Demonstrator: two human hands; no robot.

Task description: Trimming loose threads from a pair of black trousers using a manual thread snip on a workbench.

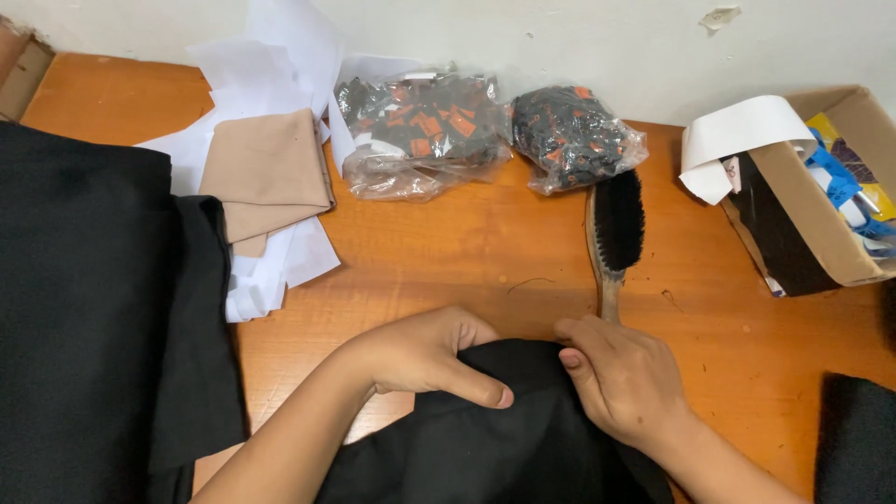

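Black garment [495, 439] at near edge of worktop [467, 252], centre of view. Rounded top edge towards the wall; long axis running from that edge back to the viewer, lower part cut off by frame.

Left hand [425, 353] on upper left of garment, grip clamped on a fold of the cloth, thumb laid across the front. Right hand [621, 378] on upper right edge, fingers curled over, grip closed on the cloth. Hands just apart, bunched edge between them.

Clothes brush [614, 233] directly beyond right hand: wooden handle pointing to the viewer, black bristle head to the wall, handle end touching or nearly touching the fingers; cannot tell which.

Further back, against the wall: two clear plastic bags [420, 135] of small black and orange items, side by side. To their left, folded tan cloth [266, 173] on loose white sheets [280, 65]. Large black cloth [93, 308] covering left side of worktop. Cardboard box [812, 201] at right edge, tilted, with white paper strip, dark material and blue items inside. Another dark cloth [854, 439] at lower right corner.
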